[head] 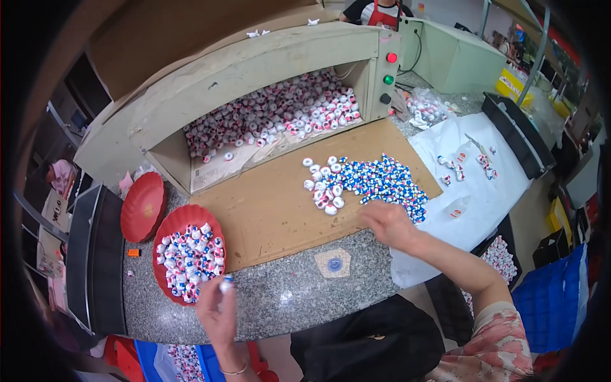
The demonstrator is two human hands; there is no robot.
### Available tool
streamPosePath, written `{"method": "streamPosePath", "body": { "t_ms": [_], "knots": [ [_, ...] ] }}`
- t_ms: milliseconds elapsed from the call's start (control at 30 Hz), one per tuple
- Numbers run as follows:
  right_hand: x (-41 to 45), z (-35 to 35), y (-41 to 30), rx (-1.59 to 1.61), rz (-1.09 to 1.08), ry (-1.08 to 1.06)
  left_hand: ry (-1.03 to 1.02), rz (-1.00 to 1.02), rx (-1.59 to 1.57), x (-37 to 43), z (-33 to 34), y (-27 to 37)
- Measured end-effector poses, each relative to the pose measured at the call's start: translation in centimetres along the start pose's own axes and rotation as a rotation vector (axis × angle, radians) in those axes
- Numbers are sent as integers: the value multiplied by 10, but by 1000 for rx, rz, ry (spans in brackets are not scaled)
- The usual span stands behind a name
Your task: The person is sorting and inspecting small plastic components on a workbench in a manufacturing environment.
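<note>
Between thumb and fingertips, my left hand (215,308) holds a small white and blue figurine (227,285). It is just off the lower right rim of a red scalloped bowl (223,238), which is heaped with similar white, blue and pink pieces. My right hand (390,223) is at the near edge of a pile of tiny blue and white parts (382,179) on a cardboard sheet (267,224). Its fingers are drawn together, and whatever may be between them is hidden. Left of that pile lies a cluster of larger white, ring-like pieces (329,184).
Behind the cardboard stands a metal machine housing (267,55) full of white and pink pieces. A second red bowl (143,205) and an orange block (134,252) are at left. White sheeting (458,191) bears several pieces at right. A person (377,13) stands beyond.
</note>
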State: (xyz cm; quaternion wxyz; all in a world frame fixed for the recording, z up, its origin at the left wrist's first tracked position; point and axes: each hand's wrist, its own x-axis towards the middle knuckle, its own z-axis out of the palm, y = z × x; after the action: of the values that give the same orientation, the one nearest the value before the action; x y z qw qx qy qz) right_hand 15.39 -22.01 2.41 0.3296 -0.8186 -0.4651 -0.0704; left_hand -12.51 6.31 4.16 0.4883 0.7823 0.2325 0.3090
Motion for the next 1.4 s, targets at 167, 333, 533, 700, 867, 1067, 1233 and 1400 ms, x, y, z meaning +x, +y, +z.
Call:
{"method": "streamPosePath", "body": {
  "t_ms": [167, 333, 533, 700, 867, 1067, 1233, 1400],
  "knots": [
    [11, 0, 46, -278, -59, -80, 287, 390, 575, 35, 14, 15],
    [13, 5, 35, -376, -157, -166, -192, 510, 207, 58, 125, 26],
    [-8, -7, 8, -63, -112, -130, -474, 537, 262, 104, 223, -11],
    [-10, -5, 9, 577, 508, -358, -461, 567, 357, 115, 243, -24],
    [-3, 10, 11, 353, 289, -285, -399, 520, 379, 110, 232, -10],
    [4, -4, -14, 5, -112, -134, -389, 5, -405, 64, 170, -3],
    [1, 5, 8, -92, -146, -146, -414, -331, -827, -15, 125, -7],
    [13, 0, 17, -344, -207, -339, -263, -378, -776, -47, 101, -4]
  ]
}}
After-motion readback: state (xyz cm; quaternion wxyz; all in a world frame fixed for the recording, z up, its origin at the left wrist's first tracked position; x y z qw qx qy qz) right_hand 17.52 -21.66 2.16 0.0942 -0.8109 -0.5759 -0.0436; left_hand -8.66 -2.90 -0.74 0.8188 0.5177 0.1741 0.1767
